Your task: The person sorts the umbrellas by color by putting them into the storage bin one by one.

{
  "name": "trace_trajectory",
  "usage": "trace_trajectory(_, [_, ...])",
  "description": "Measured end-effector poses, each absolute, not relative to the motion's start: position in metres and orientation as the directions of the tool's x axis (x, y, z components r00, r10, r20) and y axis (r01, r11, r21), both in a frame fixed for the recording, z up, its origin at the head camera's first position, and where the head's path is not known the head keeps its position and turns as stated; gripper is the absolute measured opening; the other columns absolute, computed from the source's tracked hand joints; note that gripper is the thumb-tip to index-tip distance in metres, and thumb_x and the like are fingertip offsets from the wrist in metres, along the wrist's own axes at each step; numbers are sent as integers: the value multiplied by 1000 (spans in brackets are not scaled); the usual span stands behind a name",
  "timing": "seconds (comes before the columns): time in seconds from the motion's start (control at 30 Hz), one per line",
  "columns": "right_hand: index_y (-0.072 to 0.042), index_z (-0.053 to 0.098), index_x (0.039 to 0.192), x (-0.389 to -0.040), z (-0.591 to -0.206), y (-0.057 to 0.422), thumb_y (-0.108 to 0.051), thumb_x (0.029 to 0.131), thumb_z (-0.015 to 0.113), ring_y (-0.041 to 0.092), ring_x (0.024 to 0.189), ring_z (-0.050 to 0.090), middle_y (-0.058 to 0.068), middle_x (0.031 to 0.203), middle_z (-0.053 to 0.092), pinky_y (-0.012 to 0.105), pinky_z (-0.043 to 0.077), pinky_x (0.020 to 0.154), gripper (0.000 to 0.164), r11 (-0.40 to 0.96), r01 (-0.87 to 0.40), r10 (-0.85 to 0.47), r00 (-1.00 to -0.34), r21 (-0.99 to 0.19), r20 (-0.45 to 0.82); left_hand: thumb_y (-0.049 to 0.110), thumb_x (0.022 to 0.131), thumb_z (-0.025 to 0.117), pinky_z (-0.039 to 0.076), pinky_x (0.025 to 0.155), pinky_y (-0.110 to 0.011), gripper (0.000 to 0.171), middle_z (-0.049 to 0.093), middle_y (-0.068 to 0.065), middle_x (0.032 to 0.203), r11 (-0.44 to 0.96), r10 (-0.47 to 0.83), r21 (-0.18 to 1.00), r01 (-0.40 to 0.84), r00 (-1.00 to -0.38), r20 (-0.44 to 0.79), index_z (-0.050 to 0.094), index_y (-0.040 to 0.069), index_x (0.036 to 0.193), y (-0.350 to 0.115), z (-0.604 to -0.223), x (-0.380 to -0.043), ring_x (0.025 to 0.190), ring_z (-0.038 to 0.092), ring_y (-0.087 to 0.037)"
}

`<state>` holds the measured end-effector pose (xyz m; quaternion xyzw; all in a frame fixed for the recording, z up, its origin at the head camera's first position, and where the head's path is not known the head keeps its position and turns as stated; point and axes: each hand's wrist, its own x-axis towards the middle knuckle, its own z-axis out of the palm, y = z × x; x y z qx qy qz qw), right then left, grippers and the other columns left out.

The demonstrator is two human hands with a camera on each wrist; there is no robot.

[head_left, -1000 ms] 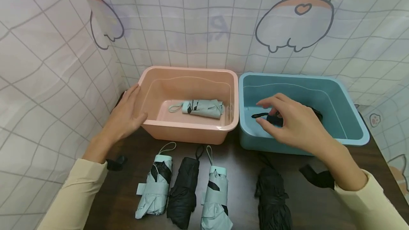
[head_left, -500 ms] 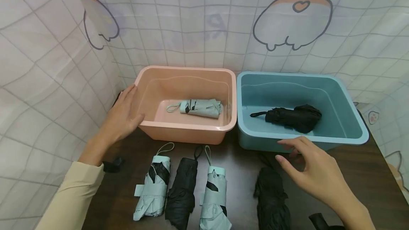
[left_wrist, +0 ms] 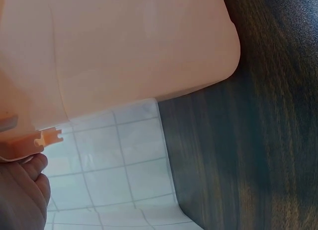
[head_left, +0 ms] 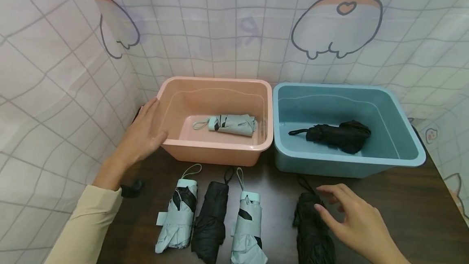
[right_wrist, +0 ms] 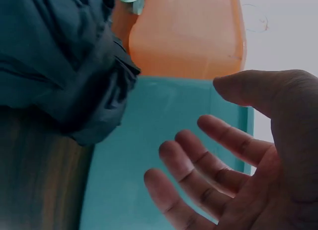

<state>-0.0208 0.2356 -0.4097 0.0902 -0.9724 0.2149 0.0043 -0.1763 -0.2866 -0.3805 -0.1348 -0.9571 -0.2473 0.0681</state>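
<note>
In the head view my left hand (head_left: pixel 139 137) rests against the left side of a pink plastic bin (head_left: pixel 216 156), touching its rim. A folded light-green umbrella (head_left: pixel 234 124) lies inside this bin. My right hand (head_left: pixel 357 219) hovers with parted, slightly bent fingers just right of a folded black umbrella (head_left: pixel 311 227) on the table. The right wrist view shows nothing between its fingers (right_wrist: pixel 176 158), with dark umbrella cloth (right_wrist: pixel 64 66) nearby. Another black umbrella (head_left: pixel 338 135) lies in the blue bin (head_left: pixel 340 166).
Left of centre on the dark wooden table (head_left: pixel 278 215) lie a light-green umbrella (head_left: pixel 177 215), a black umbrella (head_left: pixel 210 219) and a second light-green umbrella (head_left: pixel 247 223). Behind the two side-by-side bins hangs a white checked cloth (head_left: pixel 227 23).
My right hand has drawn back from above the blue bin, down to beside the black umbrella on the table. The left hand stays at the pink bin's rim.
</note>
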Motion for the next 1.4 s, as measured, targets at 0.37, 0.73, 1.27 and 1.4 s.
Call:
trace_trajectory(0.37, [-23,65,136,2,-435,228,-52,95,75,15,87,69,7,127,65,26,40,50,51,894,-11,-71,-991,-449,-117,25,95,64,25,125,-73,87,22,-21,175,837,237,456,303,-951,198,22,1,168,-287,-383,-175,159,25,-51])
trace_trajectory(0.73, [-2,42,155,2,-455,221,-83,87,61,44,100,71,34,135,61,56,58,68,107,878,288,132,-914,-383,-383,26,94,64,27,123,-74,87,24,-21,175,838,234,451,307,-949,212,23,1,168,-283,-381,-180,159,25,-53])
trace_trajectory(1.27, [11,32,153,7,-467,198,-90,79,62,53,102,71,39,139,60,65,57,74,129,851,398,234,-871,-342,-431,29,94,61,27,124,-72,88,23,-19,176,844,210,455,284,-956,207,23,3,168,-287,-383,-175,161,23,-49])
trace_trajectory(1.4, [10,34,153,6,-467,201,-92,79,60,52,99,71,40,140,60,63,58,71,129,853,405,234,-860,-329,-453,30,94,61,27,124,-72,88,23,-19,176,843,211,454,289,-954,214,23,3,168,-288,-383,-175,160,23,-50])
